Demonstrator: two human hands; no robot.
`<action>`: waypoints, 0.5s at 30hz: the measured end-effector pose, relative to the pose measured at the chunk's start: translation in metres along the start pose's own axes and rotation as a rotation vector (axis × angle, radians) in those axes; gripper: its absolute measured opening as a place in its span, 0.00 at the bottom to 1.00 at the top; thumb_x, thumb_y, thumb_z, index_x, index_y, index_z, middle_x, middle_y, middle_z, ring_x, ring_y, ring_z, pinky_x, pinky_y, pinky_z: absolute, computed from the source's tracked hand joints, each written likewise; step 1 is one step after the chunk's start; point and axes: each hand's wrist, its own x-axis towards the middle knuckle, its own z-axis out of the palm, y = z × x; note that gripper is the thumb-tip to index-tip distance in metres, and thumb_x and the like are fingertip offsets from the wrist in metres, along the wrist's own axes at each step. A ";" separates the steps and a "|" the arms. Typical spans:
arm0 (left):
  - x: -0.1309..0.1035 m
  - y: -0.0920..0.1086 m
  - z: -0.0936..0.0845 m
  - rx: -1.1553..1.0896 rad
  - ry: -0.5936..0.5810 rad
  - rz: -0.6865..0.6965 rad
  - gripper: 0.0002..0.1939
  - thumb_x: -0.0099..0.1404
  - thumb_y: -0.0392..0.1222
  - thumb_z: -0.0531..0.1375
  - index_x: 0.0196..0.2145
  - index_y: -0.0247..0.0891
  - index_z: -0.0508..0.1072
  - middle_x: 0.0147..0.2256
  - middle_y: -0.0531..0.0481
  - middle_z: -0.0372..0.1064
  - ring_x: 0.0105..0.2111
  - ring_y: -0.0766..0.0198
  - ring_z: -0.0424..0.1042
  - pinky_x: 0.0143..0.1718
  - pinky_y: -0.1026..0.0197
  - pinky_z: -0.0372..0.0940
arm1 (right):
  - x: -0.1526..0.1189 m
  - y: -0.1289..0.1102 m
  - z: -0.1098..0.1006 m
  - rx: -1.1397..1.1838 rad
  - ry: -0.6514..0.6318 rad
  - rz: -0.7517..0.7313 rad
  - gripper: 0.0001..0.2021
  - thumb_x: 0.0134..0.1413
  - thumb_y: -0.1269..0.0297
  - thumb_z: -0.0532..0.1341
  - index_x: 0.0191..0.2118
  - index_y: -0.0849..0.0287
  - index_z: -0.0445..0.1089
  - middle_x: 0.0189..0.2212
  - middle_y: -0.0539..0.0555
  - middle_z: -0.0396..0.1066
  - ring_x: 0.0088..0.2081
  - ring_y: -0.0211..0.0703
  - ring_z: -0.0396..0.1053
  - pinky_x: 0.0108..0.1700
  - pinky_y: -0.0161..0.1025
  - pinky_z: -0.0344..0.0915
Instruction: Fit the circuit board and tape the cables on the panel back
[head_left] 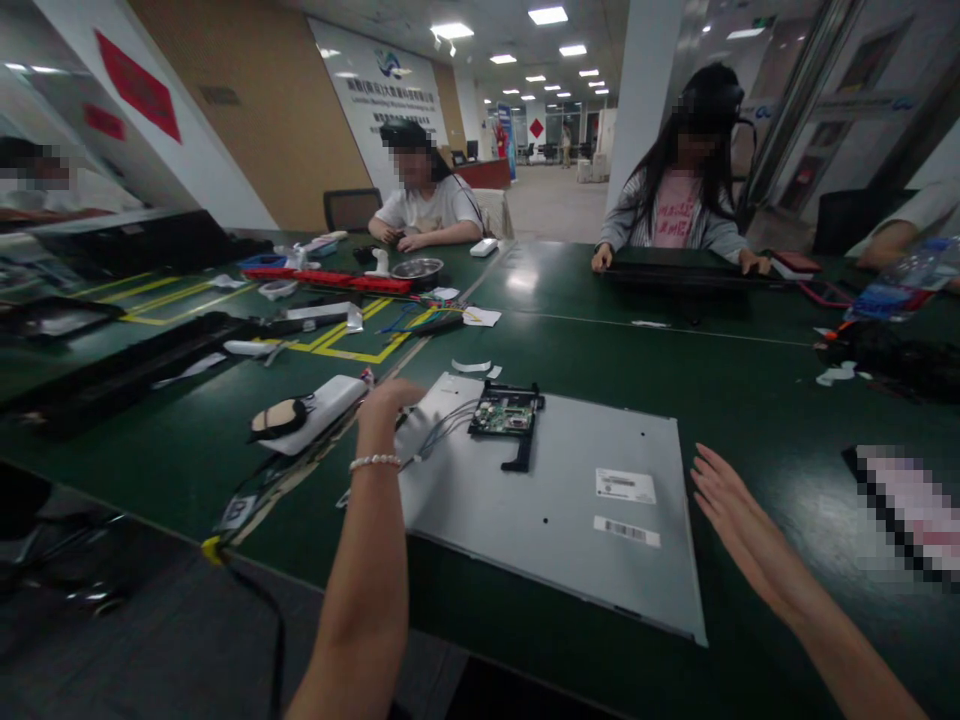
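A flat grey metal display panel [577, 560] lies on the green table, with two white labels on its back. A green circuit board [504, 418] in a black plastic bracket [523, 455] sits on it, and grey cables [446, 428] run from the board towards the left edge. My left hand [388, 402] is bent over the panel's upper left edge, its fingers stretched out and partly hidden; whether it touches the panel I cannot tell. Just off the right edge, my right hand [726, 492] is open with its fingers extended, holding nothing.
A white power strip [330, 405] with a round beige item [279, 420] lies left, its black cable [274, 610] hanging down. Long black frames [142, 365] lie farther left. Across the table, one person holds a black panel [675, 278]; another sits near a metal bowl [418, 270].
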 end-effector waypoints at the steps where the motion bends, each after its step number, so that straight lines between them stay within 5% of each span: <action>1: -0.004 -0.004 0.001 0.064 -0.075 -0.024 0.12 0.54 0.47 0.61 0.28 0.35 0.78 0.33 0.37 0.76 0.40 0.42 0.75 0.40 0.50 0.68 | -0.001 0.001 -0.003 0.018 0.008 0.006 0.38 0.50 0.45 0.64 0.65 0.46 0.54 0.67 0.53 0.53 0.68 0.48 0.47 0.68 0.47 0.44; 4: -0.018 -0.011 0.010 0.179 -0.179 -0.050 0.14 0.57 0.46 0.59 0.34 0.34 0.79 0.41 0.35 0.76 0.45 0.43 0.74 0.44 0.51 0.67 | -0.006 0.004 -0.005 0.065 0.001 0.020 0.37 0.52 0.46 0.63 0.65 0.47 0.54 0.65 0.55 0.56 0.67 0.49 0.49 0.68 0.48 0.44; 10: -0.039 -0.010 0.040 0.204 -0.049 -0.076 0.28 0.60 0.51 0.56 0.51 0.26 0.73 0.51 0.22 0.68 0.51 0.35 0.69 0.44 0.46 0.67 | -0.012 0.004 0.004 0.161 0.013 0.032 0.40 0.50 0.48 0.63 0.67 0.48 0.50 0.65 0.56 0.57 0.67 0.49 0.51 0.67 0.47 0.46; 15: -0.042 -0.011 0.048 0.226 0.006 -0.008 0.26 0.63 0.50 0.53 0.48 0.27 0.76 0.50 0.24 0.69 0.49 0.38 0.70 0.45 0.47 0.66 | -0.013 0.007 -0.004 0.180 0.014 0.024 0.39 0.52 0.46 0.60 0.68 0.47 0.48 0.65 0.57 0.56 0.67 0.49 0.50 0.67 0.49 0.46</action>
